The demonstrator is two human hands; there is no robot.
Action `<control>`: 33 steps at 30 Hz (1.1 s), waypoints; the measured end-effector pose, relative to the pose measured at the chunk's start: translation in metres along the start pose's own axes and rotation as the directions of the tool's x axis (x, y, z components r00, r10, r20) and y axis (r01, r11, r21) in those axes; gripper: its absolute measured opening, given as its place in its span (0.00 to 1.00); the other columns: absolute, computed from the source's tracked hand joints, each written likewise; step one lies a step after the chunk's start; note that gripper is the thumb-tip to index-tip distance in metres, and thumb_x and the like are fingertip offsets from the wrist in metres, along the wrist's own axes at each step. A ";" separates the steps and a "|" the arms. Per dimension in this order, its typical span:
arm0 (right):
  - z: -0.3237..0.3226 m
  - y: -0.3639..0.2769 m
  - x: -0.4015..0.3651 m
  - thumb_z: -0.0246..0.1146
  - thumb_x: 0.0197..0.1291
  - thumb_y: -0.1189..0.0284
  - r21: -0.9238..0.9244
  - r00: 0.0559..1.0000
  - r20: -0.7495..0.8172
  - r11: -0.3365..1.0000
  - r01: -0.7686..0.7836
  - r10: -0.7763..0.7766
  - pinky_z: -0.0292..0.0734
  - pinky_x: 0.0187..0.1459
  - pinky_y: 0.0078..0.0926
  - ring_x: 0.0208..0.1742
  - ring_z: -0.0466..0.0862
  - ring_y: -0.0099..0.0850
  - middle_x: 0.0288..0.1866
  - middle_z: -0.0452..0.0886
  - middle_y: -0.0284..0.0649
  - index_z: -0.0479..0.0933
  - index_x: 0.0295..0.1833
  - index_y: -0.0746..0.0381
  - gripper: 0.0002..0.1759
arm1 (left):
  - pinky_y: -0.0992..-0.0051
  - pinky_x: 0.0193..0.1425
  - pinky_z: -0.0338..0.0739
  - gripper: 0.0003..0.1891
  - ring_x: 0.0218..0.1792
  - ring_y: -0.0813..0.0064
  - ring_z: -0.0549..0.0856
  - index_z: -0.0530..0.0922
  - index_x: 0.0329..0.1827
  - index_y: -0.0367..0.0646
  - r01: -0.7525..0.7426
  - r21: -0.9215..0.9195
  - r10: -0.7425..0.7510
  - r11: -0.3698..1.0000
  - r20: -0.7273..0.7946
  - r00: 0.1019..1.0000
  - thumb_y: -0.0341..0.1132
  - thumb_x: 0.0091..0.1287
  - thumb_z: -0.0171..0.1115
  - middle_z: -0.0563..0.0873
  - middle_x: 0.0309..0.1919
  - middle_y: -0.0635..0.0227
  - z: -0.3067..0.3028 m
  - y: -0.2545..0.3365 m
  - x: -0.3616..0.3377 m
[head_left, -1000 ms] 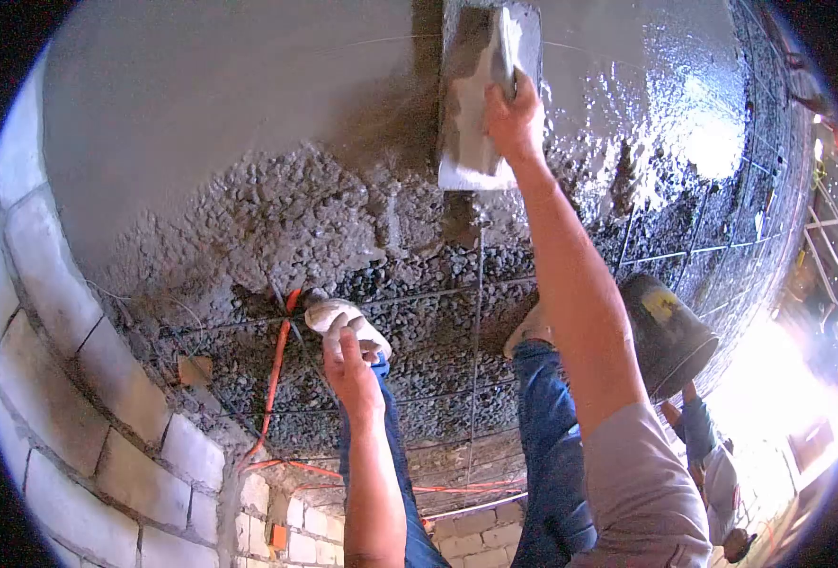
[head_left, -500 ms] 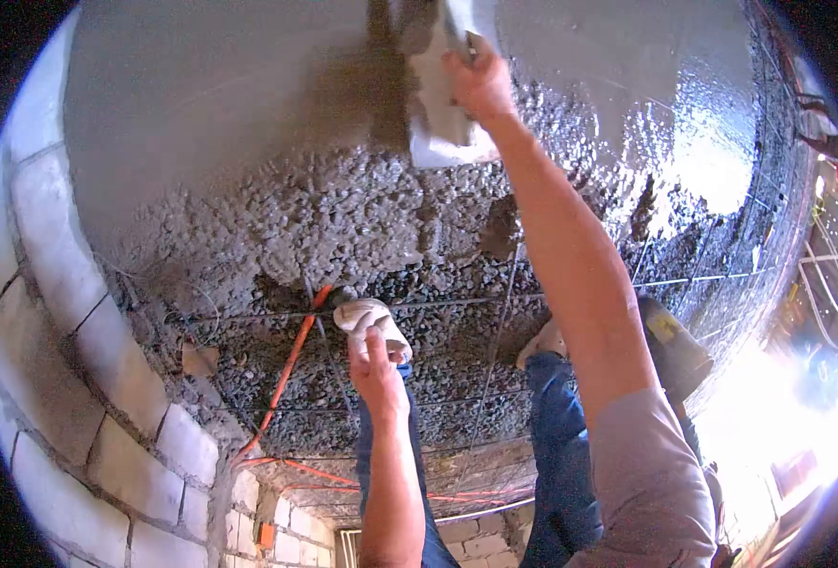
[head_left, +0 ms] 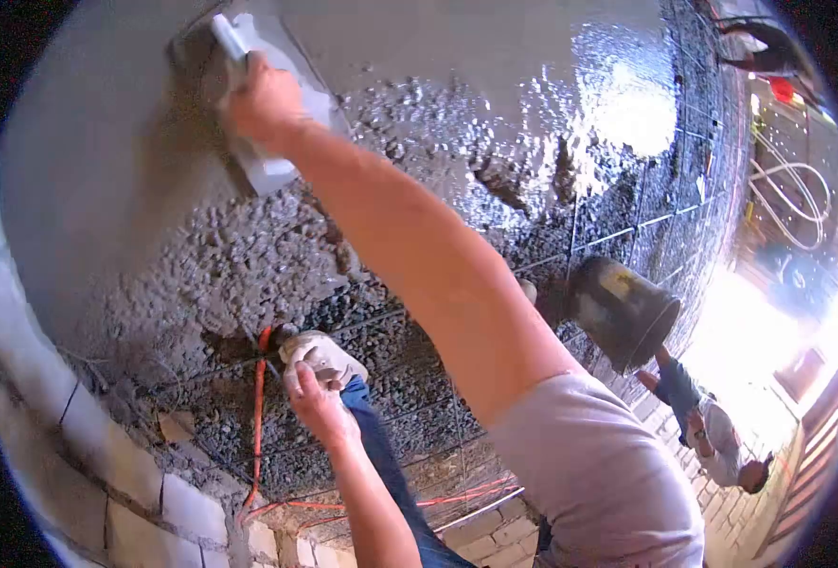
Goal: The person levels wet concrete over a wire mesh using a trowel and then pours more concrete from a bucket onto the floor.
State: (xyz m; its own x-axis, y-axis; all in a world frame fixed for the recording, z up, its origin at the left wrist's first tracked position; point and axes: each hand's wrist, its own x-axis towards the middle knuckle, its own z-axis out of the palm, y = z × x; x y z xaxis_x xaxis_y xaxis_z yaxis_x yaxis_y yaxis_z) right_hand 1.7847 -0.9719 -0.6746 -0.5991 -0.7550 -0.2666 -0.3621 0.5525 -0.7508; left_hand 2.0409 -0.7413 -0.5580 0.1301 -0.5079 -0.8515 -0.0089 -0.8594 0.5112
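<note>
My right hand [head_left: 266,102] is wrapped round the handle of a wide finishing trowel [head_left: 272,175], whose blade lies on the wet concrete [head_left: 88,180]. Behind the trowel, toward the left, the surface is smooth and grey; in front of its lower edge the mix is coarse and lumpy [head_left: 239,246]. My left hand [head_left: 324,409] hangs in the air with loosely bent fingers and nothing visible in them. In this view it overlaps my light, dirt-smeared shoe [head_left: 320,352], which stands on the gravel close to the edge of the fresh concrete.
An orange conduit [head_left: 259,407] and steel mesh bars [head_left: 618,232] cross the gravel. A dark bucket [head_left: 618,312] stands at the right. A white block wall [head_left: 125,459] curves along the left. One person [head_left: 717,431] is at the lower right, another [head_left: 769,47] at the upper right.
My right hand has swept the trowel leftward across the concrete. My view has turned, so the bucket and a person at the right now show more fully. The left hand stays low near the shoe.
</note>
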 end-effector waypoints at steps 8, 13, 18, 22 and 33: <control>-0.154 0.116 -0.012 0.56 0.53 0.66 0.005 0.944 -0.273 0.982 -0.191 0.185 0.73 0.50 0.50 0.48 0.78 0.60 0.44 0.78 0.63 0.70 0.51 0.65 0.21 | 0.69 0.46 0.67 0.25 0.47 0.71 0.74 0.69 0.61 0.49 -0.002 0.255 -0.001 0.967 0.012 1.000 0.53 0.66 0.53 0.73 0.55 0.70 0.026 -0.010 -0.012; -0.225 0.203 -0.013 0.57 0.54 0.63 -0.060 0.895 -0.396 0.967 -0.249 0.206 0.74 0.51 0.47 0.49 0.79 0.58 0.45 0.79 0.60 0.71 0.52 0.64 0.22 | 0.75 0.39 0.73 0.23 0.36 0.77 0.75 0.73 0.59 0.43 -0.109 0.319 0.105 0.942 0.031 0.994 0.49 0.69 0.55 0.78 0.50 0.68 0.045 -0.026 -0.020; -0.294 0.299 -0.031 0.60 0.55 0.61 0.041 0.795 -0.535 0.948 -0.315 0.287 0.77 0.47 0.45 0.44 0.82 0.50 0.43 0.81 0.55 0.73 0.49 0.65 0.21 | 0.81 0.33 0.69 0.23 0.33 0.82 0.76 0.69 0.62 0.43 -0.145 0.451 0.134 0.881 0.057 0.989 0.48 0.71 0.52 0.81 0.51 0.66 0.061 -0.043 -0.031; -0.323 0.324 -0.048 0.62 0.56 0.63 0.260 0.765 -0.540 0.934 -0.244 0.350 0.77 0.28 0.31 0.27 0.80 0.31 0.31 0.80 0.42 0.75 0.45 0.67 0.19 | 0.83 0.29 0.67 0.24 0.26 0.85 0.74 0.69 0.62 0.42 -0.157 0.419 0.119 0.894 0.116 0.986 0.48 0.70 0.53 0.82 0.50 0.65 0.064 -0.051 -0.030; -0.237 0.247 -0.008 0.60 0.61 0.66 0.402 0.943 -0.273 0.913 -0.067 0.190 0.73 0.20 0.22 0.26 0.76 0.22 0.31 0.78 0.34 0.74 0.52 0.65 0.17 | 0.84 0.26 0.69 0.22 0.24 0.86 0.74 0.71 0.60 0.40 -0.153 0.341 0.115 0.928 0.128 0.985 0.45 0.70 0.55 0.81 0.46 0.65 0.052 -0.036 -0.024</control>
State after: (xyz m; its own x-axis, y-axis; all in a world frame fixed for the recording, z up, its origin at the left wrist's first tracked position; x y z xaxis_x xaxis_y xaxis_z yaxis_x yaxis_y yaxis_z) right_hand 1.5312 -0.7455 -0.7147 -0.8289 -0.5106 -0.2286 -0.0036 0.4135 -0.9105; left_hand 1.9870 -0.7014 -0.5623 0.0007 -0.6070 -0.7947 -0.3663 -0.7397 0.5646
